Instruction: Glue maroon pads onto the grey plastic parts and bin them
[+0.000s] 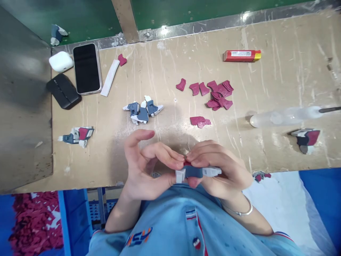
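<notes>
Close to my body, a small plastic part point(194, 171) in blue-grey and white is pinched between both hands. A bit of dark red shows on its upper side, under the fingertips. My left hand point(151, 165) grips the part's left white end with thumb and fingers. My right hand point(221, 165) closes round its right side, fingers on top and thumb below. Beyond my hands lie several blue-grey and white parts point(143, 113) in a cluster. Farther right are loose dark red pieces point(220, 94), with a few more dark red pieces point(199, 121) nearer to me.
Parts with red pieces on them lie at left point(77, 136) and right point(306, 139). A phone point(87, 69), white case point(61, 61), black case point(64, 91), white strip point(110, 78), red box point(241, 56) and clear bottle point(285, 116) lie about. A blue bin point(76, 220) stands below.
</notes>
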Available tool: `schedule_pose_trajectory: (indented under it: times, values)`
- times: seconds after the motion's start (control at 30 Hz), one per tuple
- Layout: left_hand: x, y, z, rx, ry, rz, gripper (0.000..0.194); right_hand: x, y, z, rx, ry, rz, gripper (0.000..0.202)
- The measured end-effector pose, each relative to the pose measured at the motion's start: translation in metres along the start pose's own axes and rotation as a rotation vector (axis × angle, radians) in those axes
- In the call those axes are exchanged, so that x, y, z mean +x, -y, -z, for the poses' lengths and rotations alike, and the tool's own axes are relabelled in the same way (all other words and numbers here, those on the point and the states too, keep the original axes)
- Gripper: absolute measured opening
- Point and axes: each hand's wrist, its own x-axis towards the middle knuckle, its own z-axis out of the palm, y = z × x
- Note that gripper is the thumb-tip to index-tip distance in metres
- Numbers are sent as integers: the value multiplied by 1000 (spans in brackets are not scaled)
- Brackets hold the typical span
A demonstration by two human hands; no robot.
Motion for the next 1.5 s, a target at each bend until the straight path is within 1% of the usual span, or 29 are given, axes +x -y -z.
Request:
schedule_pose_trajectory:
  times: [0.07,0.17,0.27,0.37,0.43,0.5,0.53,0.63,0.7,0.77,0.83,0.9,1.03,1.17,1.23,1.3,1.33,1.37,1.43,1.5]
  values:
    - [1,2,0,-5,-4,10,71,-1,-1,-1,11,-18,-11,13]
    - [5,4,3,9,25,19,62,-5,-4,-2,55,-13,-60,17]
    - [7,3,7,15,54,34,52,-9,-4,-3,123,-25,-157,25]
    - [5,1,11,16,74,109,49,-10,-3,-3,129,-49,-230,37]
    - [2,0,10,25,61,180,48,-9,-2,-3,104,-10,-213,31]
    - [-1,0,7,21,-6,236,47,-6,-2,-2,62,35,-179,20]
    - [-3,0,4,18,-71,285,45,-5,-2,-2,38,42,-160,16]
    - [-5,-2,-5,-9,-230,414,51,-2,-2,-1,-41,27,-109,14]
    - [-5,-4,-9,-17,-277,457,58,-1,-2,-1,-76,19,-72,16]
    - [-5,-5,-12,-7,-301,464,63,0,-1,-1,-101,22,-39,13]
    - [-5,-6,-13,4,-309,440,64,1,0,0,-118,25,-17,9]
    - [-4,-5,-17,0,-298,408,61,1,0,1,-129,8,-18,7]
    - [1,-7,-26,44,-226,317,51,-3,-1,4,-94,-70,-45,12]
    - [8,-4,-28,134,-111,264,47,-12,0,10,-44,-128,-91,15]
    - [13,1,-24,156,16,226,44,-15,1,15,-28,-150,-101,16]
    - [17,6,-21,172,145,148,42,-16,1,21,-19,-161,-66,16]
    - [19,9,-21,188,177,86,44,-16,2,25,-17,-166,-36,16]
    - [20,10,-20,215,185,10,49,-16,3,28,-15,-166,-9,15]
    - [23,12,-21,300,156,-148,64,-15,6,34,-9,-157,11,17]
    - [26,10,-22,398,205,-228,72,-16,9,37,8,-145,-13,25]
